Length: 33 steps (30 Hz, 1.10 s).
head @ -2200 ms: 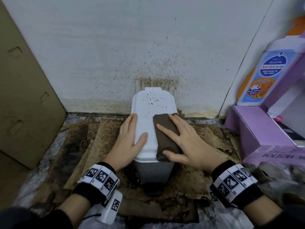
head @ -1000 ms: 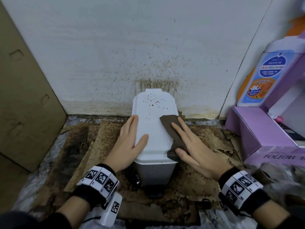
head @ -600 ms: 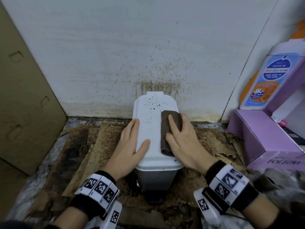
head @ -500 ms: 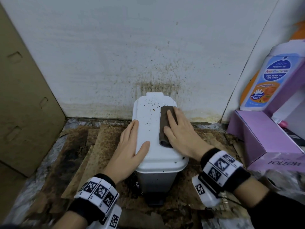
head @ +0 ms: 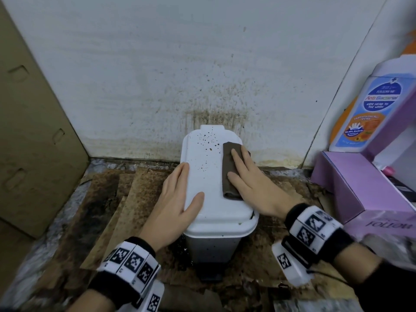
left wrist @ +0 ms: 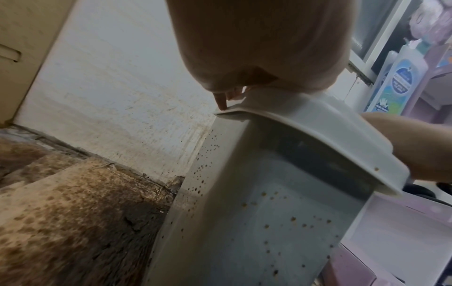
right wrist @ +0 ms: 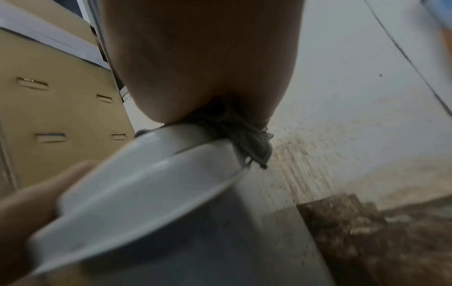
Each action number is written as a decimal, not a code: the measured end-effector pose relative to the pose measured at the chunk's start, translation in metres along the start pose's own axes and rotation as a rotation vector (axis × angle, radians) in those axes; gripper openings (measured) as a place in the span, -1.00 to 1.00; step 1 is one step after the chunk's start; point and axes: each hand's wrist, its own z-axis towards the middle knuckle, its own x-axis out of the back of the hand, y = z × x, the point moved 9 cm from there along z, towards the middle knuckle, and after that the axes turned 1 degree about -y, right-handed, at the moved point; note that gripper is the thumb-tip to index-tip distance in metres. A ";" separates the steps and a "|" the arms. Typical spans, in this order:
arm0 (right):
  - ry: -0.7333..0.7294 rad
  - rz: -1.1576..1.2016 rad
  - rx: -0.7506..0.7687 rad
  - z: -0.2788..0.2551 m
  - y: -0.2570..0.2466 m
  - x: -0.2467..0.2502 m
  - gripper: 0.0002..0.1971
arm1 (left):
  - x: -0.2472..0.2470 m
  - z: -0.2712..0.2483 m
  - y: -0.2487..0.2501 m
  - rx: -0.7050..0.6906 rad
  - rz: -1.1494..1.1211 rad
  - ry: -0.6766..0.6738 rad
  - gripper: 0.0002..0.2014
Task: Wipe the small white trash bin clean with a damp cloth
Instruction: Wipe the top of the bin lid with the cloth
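Observation:
The small white trash bin (head: 211,212) stands against the stained wall, its lid speckled with brown spots toward the back. A folded brown cloth (head: 229,170) lies on the right half of the lid, and my right hand (head: 249,183) presses it down with flat, straight fingers. My left hand (head: 177,199) rests on the lid's left edge, thumb on top and fingers along the side. In the left wrist view the bin's side (left wrist: 264,222) shows many brown specks under the lid rim. The right wrist view shows the cloth (right wrist: 244,139) bunched under my palm at the lid's edge.
Dirty, soaked cardboard sheets (head: 126,199) cover the floor around the bin. A tall cardboard box (head: 29,131) stands at the left. At the right are a purple box (head: 364,188) and an anti-bacterial wash bottle (head: 369,109).
My right hand slid the cloth from the lid's front right edge toward the back of the lid. The left hand stayed on the lid's left side.

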 end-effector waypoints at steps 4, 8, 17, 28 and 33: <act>0.127 0.026 0.018 -0.049 -0.004 -0.021 -0.28 | -0.001 0.000 0.001 0.001 -0.016 0.007 -0.23; 0.272 0.085 0.019 -0.086 -0.014 -0.043 -0.31 | -0.002 -0.001 -0.001 -0.004 -0.026 0.010 -0.24; 0.303 0.082 -0.007 -0.063 -0.014 -0.031 -0.26 | -0.001 -0.002 -0.001 0.005 -0.062 -0.022 -0.21; -0.026 0.269 -0.021 0.003 0.006 -0.003 -0.30 | -0.001 0.000 -0.003 0.002 -0.043 -0.023 -0.23; 0.106 0.297 -0.058 -0.016 0.000 -0.009 -0.31 | -0.002 -0.001 -0.002 -0.001 -0.041 -0.017 -0.24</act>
